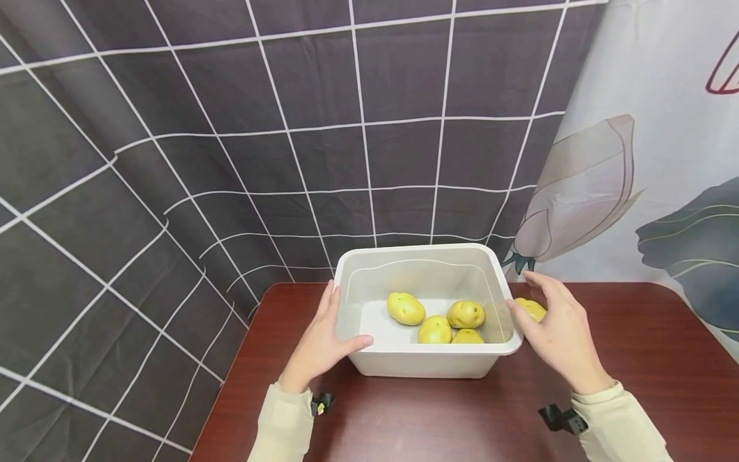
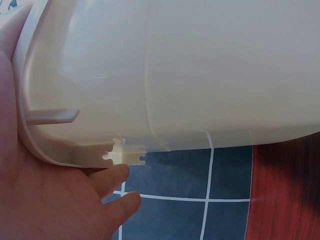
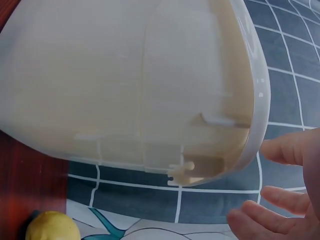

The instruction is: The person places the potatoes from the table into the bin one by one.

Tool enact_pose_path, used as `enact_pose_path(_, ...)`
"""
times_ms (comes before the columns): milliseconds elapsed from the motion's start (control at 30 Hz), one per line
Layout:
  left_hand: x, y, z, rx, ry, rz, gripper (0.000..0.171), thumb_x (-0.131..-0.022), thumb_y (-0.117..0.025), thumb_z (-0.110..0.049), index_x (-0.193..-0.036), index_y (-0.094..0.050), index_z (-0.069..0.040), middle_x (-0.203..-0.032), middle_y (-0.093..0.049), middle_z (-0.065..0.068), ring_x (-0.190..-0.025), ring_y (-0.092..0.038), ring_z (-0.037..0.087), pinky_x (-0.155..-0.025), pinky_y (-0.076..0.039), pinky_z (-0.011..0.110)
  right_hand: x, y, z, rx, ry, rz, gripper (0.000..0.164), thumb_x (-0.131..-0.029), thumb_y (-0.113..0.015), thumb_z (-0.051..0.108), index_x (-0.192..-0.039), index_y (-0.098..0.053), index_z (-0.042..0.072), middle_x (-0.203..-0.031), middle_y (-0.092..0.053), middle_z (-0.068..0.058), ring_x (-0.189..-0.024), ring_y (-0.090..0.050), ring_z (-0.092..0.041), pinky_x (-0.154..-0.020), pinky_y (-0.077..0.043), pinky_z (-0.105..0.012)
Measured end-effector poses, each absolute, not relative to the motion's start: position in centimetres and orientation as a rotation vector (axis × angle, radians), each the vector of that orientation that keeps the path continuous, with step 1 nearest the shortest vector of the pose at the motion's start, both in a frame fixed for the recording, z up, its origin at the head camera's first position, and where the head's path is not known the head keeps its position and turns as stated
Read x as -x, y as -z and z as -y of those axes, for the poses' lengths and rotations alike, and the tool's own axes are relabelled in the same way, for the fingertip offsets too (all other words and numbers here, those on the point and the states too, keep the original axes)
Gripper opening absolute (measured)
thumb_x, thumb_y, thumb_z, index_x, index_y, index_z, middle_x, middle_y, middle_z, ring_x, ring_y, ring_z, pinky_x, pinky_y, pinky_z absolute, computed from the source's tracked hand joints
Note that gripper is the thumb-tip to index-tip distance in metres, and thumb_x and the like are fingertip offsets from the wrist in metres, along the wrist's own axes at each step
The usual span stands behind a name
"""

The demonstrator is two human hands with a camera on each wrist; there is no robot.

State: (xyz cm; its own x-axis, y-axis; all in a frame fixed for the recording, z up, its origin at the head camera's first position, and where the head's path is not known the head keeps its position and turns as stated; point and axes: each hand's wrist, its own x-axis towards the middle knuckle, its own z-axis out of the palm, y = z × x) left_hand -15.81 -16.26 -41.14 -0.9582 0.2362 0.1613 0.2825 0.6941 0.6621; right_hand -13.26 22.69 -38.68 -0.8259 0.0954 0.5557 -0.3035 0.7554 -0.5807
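A white plastic bin [image 1: 424, 362] stands on the table with several yellow potatoes [image 1: 406, 308] lying inside it. My left hand [image 1: 323, 340] holds the bin's left side, thumb over the front rim and fingers along the outer wall. In the left wrist view, the fingertips [image 2: 117, 180] reach below the rim. At the right side, my right hand [image 1: 560, 330] has its fingers spread, with the thumb at or very near the rim. Another potato [image 1: 531, 309] lies on the table outside the bin, partly hidden by the right hand; the right wrist view shows this potato [image 3: 52, 227] too.
The reddish-brown wooden table [image 1: 398, 417] extends on both sides of the bin. A dark cloth with a white grid [image 1: 323, 160] hangs behind and to the left. A pale cloth with flower prints [image 1: 652, 83] hangs at the right.
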Motion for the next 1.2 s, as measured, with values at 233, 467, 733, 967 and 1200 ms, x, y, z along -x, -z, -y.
enact_pose_path(233, 15.8, 41.2, 16.3, 0.424, 1.125, 2.841, 0.118, -0.077, -0.078, -0.063, -0.161, -0.016, -0.007, -0.169, -0.004, -0.002, -0.149, -0.026, 0.026, -0.115, -0.032, 0.051, 13.4, 38.9, -23.4, -0.143, -0.943, 2.407, 0.053, -0.087, -0.075, 0.013, -0.134, -0.057, -0.003, -0.13, -0.057, -0.026, -0.115, -0.054, -0.045, -0.087, -0.043, -0.066)
enact_pose_path(467, 15.8, 41.2, 16.3, 0.427, 1.121, 2.836, 0.118, -0.077, -0.078, -0.063, -0.161, -0.016, -0.008, -0.169, -0.004, -0.002, -0.149, -0.025, 0.025, -0.115, -0.032, 0.05, 13.6, 39.4, -24.0, -0.104, -0.926, 2.446, 0.054, -0.089, -0.072, 0.017, -0.135, -0.055, -0.005, -0.131, -0.055, -0.03, -0.115, -0.052, -0.047, -0.087, -0.042, -0.068)
enact_pose_path(733, 15.8, 41.1, 16.3, 0.432, 1.124, 2.829, 0.117, -0.078, -0.078, -0.062, -0.161, -0.017, -0.008, -0.169, -0.004, -0.003, -0.149, -0.027, 0.026, -0.114, -0.033, 0.05, 13.8, 39.9, -24.4, -0.082, -0.932, 2.466, 0.055, -0.09, -0.073, 0.019, -0.135, -0.054, -0.006, -0.131, -0.055, -0.031, -0.116, -0.051, -0.048, -0.089, -0.041, -0.069)
enact_pose_path(967, 15.8, 41.1, 16.3, 0.43, 1.122, 2.834, 0.117, -0.078, -0.078, -0.062, -0.161, -0.017, -0.008, -0.169, -0.004, -0.003, -0.149, -0.026, 0.025, -0.114, -0.032, 0.051, 14.0, 40.5, -24.8, -0.077, -0.924, 2.48, 0.056, -0.091, -0.073, 0.022, -0.135, -0.054, -0.008, -0.13, -0.055, -0.032, -0.117, -0.051, -0.05, -0.089, -0.04, -0.068)
enact_pose_path(1200, 15.8, 41.1, 16.3, 0.436, 1.122, 2.832, 0.118, -0.078, -0.078, -0.063, -0.161, -0.016, -0.008, -0.169, -0.004, -0.003, -0.149, -0.026, 0.025, -0.115, -0.032, 0.051, 14.3, 41.0, -25.2, -0.068, -0.895, 2.493, 0.057, -0.089, -0.074, 0.02, -0.134, -0.054, -0.009, -0.129, -0.054, -0.035, -0.116, -0.051, -0.052, -0.088, -0.039, -0.07)
